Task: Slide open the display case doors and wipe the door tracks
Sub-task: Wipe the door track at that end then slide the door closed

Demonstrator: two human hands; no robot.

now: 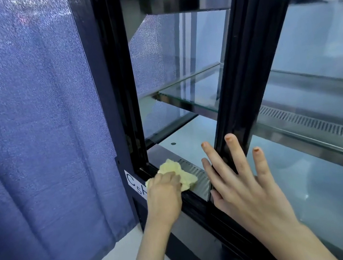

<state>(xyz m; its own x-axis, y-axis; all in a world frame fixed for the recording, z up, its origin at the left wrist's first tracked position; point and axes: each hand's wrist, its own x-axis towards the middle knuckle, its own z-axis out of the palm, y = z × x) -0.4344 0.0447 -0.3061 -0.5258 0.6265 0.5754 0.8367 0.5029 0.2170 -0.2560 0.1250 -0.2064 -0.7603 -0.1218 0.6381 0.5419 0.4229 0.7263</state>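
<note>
L hand (164, 191) fingers curled over yellow cloth (186, 176), cloth bunched under and just past fingertips, on door track (195, 204). R hand (240, 188) fingers straight, spread wide, flat on sliding door frame (236, 66).

Label (135, 183) half behind left hand (165, 195)

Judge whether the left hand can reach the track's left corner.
Probably yes: the left hand holds the yellow cloth at the door track by that corner; the sliding door stands clear, rightward.
</note>
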